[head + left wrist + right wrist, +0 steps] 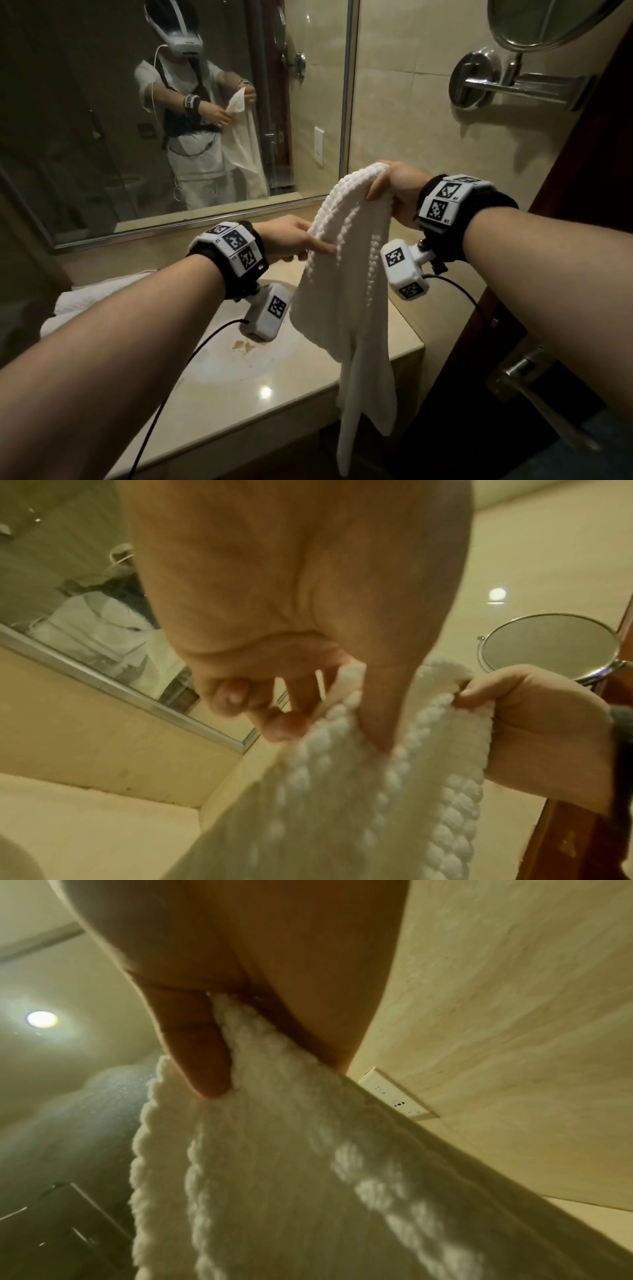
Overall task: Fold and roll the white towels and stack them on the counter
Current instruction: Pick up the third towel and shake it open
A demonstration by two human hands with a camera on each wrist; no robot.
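Observation:
A white waffle-textured towel hangs in the air above the right end of the beige counter, and its lower end drops past the counter's front edge. My right hand grips the bunched top of the towel, with the thumb pressed into the cloth. Lower and to the left, my left hand pinches a side edge of the towel between thumb and curled fingers. More white towels lie piled on the counter at the left.
A large wall mirror runs behind the counter and reflects the person. A round mirror on a metal arm sticks out from the right wall. A dark door with a lever handle stands at the right. A sink basin lies below my left wrist.

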